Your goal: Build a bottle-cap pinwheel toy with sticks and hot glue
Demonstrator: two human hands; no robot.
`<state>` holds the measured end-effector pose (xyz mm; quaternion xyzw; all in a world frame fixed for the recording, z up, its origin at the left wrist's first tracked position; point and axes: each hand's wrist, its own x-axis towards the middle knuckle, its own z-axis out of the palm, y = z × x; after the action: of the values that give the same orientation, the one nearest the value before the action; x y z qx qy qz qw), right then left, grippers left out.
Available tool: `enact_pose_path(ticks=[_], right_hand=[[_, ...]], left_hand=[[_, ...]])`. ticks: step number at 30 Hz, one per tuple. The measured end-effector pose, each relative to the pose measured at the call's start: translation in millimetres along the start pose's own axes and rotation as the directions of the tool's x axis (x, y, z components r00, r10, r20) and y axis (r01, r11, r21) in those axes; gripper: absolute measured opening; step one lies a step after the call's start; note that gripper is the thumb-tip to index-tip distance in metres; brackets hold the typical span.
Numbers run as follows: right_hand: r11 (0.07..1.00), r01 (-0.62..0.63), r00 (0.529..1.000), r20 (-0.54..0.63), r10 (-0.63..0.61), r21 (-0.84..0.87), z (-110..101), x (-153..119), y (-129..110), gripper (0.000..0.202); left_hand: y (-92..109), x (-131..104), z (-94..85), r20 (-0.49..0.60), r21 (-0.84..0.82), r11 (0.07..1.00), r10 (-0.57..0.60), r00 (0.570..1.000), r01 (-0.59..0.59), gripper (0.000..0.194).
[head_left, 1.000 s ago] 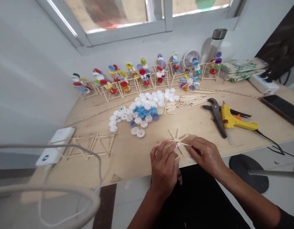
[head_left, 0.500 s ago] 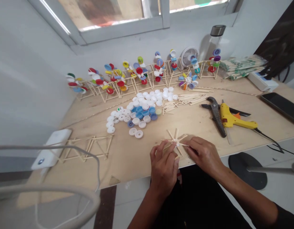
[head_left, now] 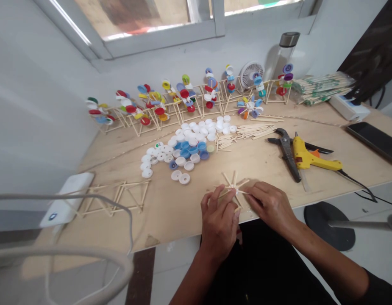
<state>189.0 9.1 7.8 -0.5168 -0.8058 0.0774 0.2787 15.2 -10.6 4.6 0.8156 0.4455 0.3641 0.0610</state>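
A star of thin wooden sticks (head_left: 234, 186) radiating from a small white centre lies at the table's front edge. My left hand (head_left: 219, 222) rests over its left and lower side, fingers bent, the index fingertip pressing near the centre. From the right, my right hand (head_left: 270, 203) pinches the end of one stick between thumb and fingers. White and blue bottle caps (head_left: 192, 148) are heaped behind and to the left. Loose cut sticks (head_left: 256, 130) lie beyond the star.
Stick frames with coloured cap wheels (head_left: 186, 95) line the wall. Pliers (head_left: 288, 154), a yellow glue gun (head_left: 310, 157) and a phone (head_left: 375, 140) lie right. A stick frame (head_left: 115, 198) and white box (head_left: 68, 199) sit left, near a cable (head_left: 131, 224).
The view has shifted very slightly. Both hands stay at the star of sticks, with hardly any visible movement.
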Motion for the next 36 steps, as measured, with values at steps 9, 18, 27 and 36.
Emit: enact_pose_path(ticks=[9,18,27,36], right_hand=[[0.999,0.014,1.000,0.007,-0.014,-0.044,2,0,-2,0.024],[1.000,-0.027,0.999,-0.033,0.027,0.009,-3,-5,0,0.020],[0.961,0.008,0.982,-0.182,0.044,0.278,-16,-21,-39,0.019],[0.955,0.064,0.982,-0.188,-0.010,0.288,-8,-22,-59,0.027]], left_hand=[[-1,-1,5.7,-0.018,0.044,0.999,0.013,1.000,-0.012,0.015],[2,-5,-0.4,-0.106,-0.027,0.999,-0.033,0.994,0.030,0.016],[40,-14,-14.2,0.231,-0.600,0.556,-0.568,0.790,0.576,0.023],[50,-5,-7.0,0.348,-0.762,0.170,-0.706,0.617,0.624,0.042]])
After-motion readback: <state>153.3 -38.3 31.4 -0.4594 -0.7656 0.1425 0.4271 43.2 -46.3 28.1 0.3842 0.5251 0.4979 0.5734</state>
